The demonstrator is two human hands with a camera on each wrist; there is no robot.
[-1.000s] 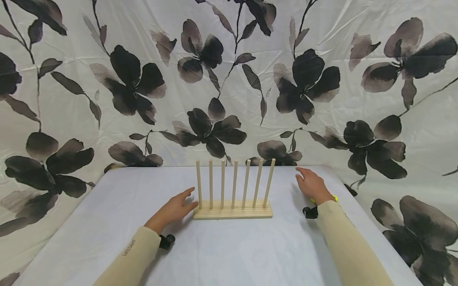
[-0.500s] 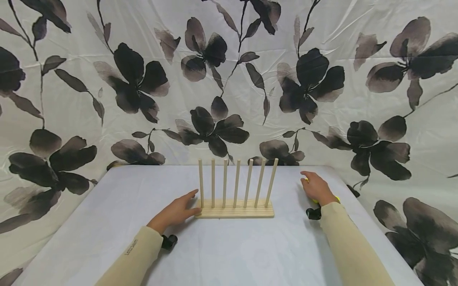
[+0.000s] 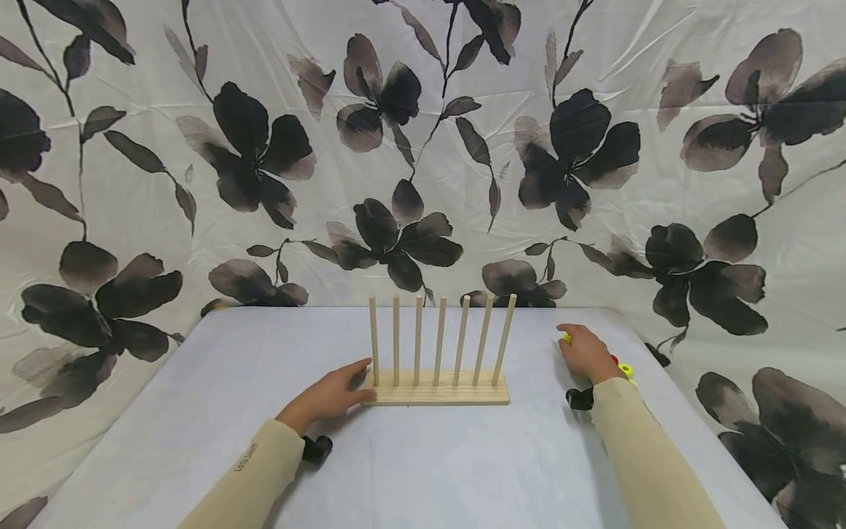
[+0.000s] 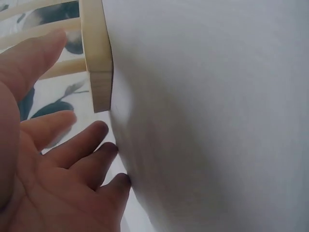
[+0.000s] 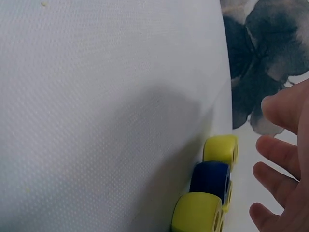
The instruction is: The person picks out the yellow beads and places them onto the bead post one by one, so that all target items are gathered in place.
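A pale wooden base (image 3: 436, 397) bears a row of several upright dowels (image 3: 418, 342). At its left end is my left hand (image 3: 330, 397), the thumb by the front corner and the fingers reaching behind. In the left wrist view the thumb overlaps the dowels, and loosely spread fingers lie beside the base's end (image 4: 101, 89). Over at the right, my right hand (image 3: 584, 353) hovers over small bored beads, nothing gripped. Its wrist view has a blue bead (image 5: 210, 180) between a far yellow bead (image 5: 220, 149) and a near yellow bead (image 5: 195, 212), fingers spread to their right.
A white cloth (image 3: 429, 470) covers the table. Next to the right wrist show a red bead (image 3: 615, 359) and a yellow ring-shaped bead (image 3: 625, 369), partly hidden by the hand and sleeve. A floral curtain (image 3: 423, 147) hangs behind the table.
My left hand has come in against the left end of the base. My right hand has sunk a little towards the beads and shifted slightly right; more beads show beside its wrist.
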